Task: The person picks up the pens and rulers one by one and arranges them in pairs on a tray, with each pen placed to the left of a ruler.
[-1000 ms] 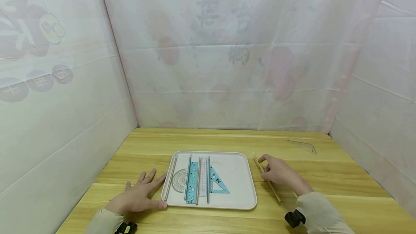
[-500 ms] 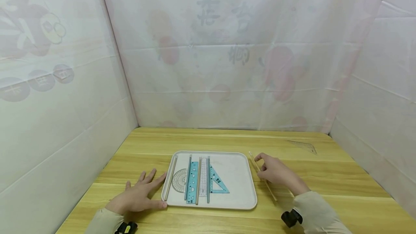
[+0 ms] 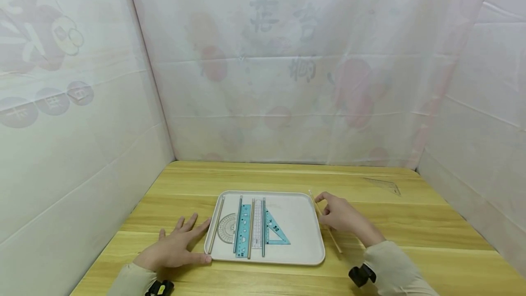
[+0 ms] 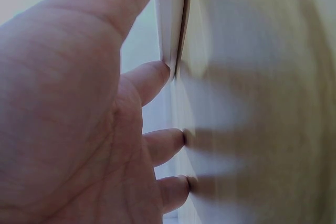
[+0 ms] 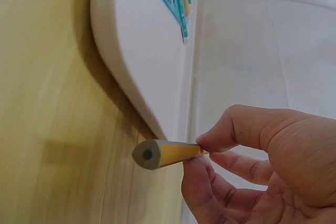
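My right hand [image 3: 343,216] pinches a yellow pencil [image 3: 334,240] between thumb and fingers, just off the right edge of a white tray [image 3: 304,227]. In the right wrist view the pencil's flat end [image 5: 148,155] points at the camera. My left hand [image 3: 174,243] lies spread at the tray's left side, thumb and index fingertips at its rim, other fingertips on the table. Inside the tray lie several pencils, a clear protractor [image 3: 227,228], a blue ruler [image 3: 244,223], a clear ruler [image 3: 257,227] and a blue set square [image 3: 275,236], all roughly side by side.
A clear set square [image 3: 386,185] lies on the wooden table [image 3: 287,177] at the back right. White printed cloth walls [image 3: 263,81] enclose the table at the back and both sides.
My right hand has carried the pencil leftward, from beside the tray to its right rim. The left hand and the things in the tray have stayed put.
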Demonstrator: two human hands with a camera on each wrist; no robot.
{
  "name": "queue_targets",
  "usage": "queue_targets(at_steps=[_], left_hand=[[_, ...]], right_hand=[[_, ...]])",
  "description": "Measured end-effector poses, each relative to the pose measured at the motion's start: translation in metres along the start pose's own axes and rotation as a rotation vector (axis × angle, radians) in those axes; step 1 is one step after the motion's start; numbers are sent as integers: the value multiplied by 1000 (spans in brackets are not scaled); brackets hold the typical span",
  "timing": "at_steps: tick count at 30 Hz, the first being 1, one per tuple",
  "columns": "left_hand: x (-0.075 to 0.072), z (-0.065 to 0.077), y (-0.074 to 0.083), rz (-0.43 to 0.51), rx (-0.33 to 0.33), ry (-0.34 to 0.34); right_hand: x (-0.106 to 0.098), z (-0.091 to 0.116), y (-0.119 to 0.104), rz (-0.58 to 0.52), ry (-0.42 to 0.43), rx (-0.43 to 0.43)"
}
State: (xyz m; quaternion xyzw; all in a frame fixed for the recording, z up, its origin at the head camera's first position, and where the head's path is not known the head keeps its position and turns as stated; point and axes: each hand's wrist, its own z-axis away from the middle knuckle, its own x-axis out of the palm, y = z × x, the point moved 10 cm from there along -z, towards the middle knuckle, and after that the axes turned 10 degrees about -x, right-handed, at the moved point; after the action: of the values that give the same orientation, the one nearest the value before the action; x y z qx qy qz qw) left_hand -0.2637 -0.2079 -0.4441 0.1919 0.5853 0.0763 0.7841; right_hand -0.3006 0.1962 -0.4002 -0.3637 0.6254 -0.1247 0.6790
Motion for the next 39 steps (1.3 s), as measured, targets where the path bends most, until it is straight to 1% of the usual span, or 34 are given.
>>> queue_targets(at_steps=[4, 11, 20, 23, 29, 39], left_hand=[[1, -1, 0, 3, -1, -2], [1, -2, 0, 7, -2, -1], [1, -2, 1, 7, 1, -2], [1, -1, 2, 11, 4, -1], [0, -1, 3, 15, 7, 0], [-1, 0, 4, 18, 9, -1]], right_hand=[[5, -3, -3, -11, -3, 2], [10, -8, -11, -12, 6, -21], [20, -14, -19, -11, 35, 29], [24, -16, -20, -4, 37, 51], [34, -19, -20, -28, 35, 99], [46, -28, -25, -23, 41, 118]])
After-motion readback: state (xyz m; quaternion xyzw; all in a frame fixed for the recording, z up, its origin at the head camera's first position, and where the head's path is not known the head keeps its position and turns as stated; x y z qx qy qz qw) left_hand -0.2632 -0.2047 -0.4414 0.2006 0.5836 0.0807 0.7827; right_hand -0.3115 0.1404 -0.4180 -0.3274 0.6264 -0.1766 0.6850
